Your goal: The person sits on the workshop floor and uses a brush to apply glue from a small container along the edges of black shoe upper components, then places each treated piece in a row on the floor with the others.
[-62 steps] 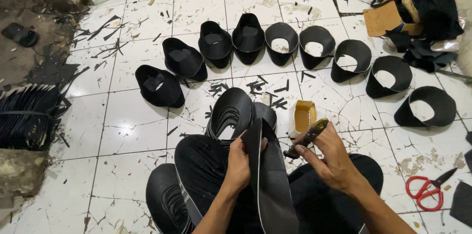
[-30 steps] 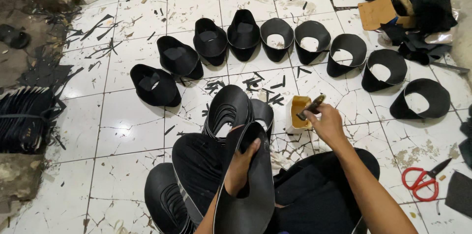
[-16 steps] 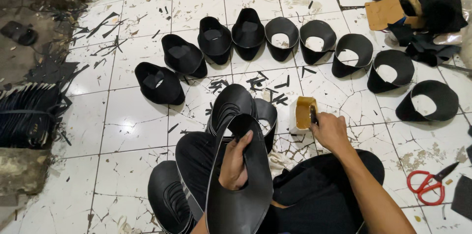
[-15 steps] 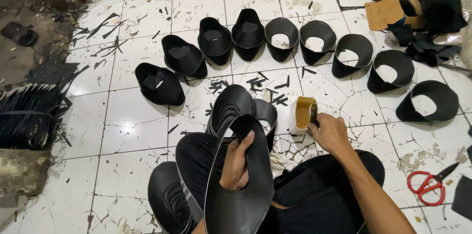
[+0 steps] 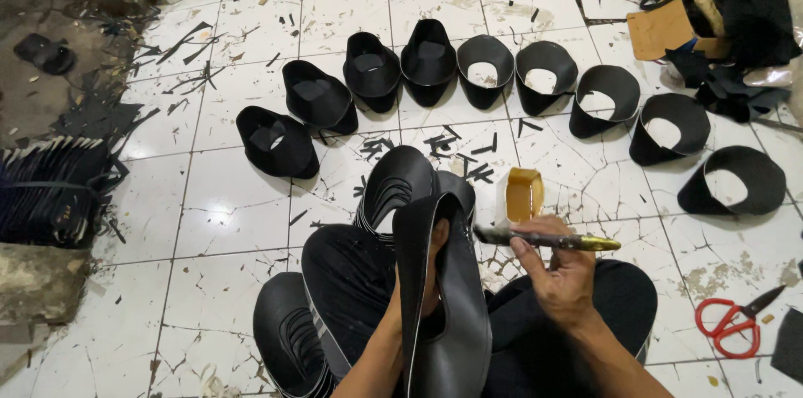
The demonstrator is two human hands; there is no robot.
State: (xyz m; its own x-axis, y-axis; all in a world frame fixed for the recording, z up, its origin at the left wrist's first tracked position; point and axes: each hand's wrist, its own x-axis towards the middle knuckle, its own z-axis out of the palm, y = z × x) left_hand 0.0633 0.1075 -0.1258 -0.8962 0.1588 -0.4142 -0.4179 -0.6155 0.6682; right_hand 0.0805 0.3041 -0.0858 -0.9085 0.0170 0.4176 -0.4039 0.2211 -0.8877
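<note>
Brush tip at the strip's upper edge

Your left hand point(image 5: 427, 272) sits inside the black curved strip point(image 5: 447, 306), fingers closed on it, holding it upright over your lap with its long axis running away from you. Your right hand point(image 5: 562, 277) pinches the brush point(image 5: 544, 240) crosswise, bristles touching the strip's right edge, glue tub point(image 5: 523, 195) just beyond

My left hand point(image 5: 422, 281) was mostly hidden behind the black curved piece point(image 5: 443, 298) it held. The brush point(image 5: 544, 240) tip blurred against that piece, and the frame's bottom edge cut both my forearms.
</note>
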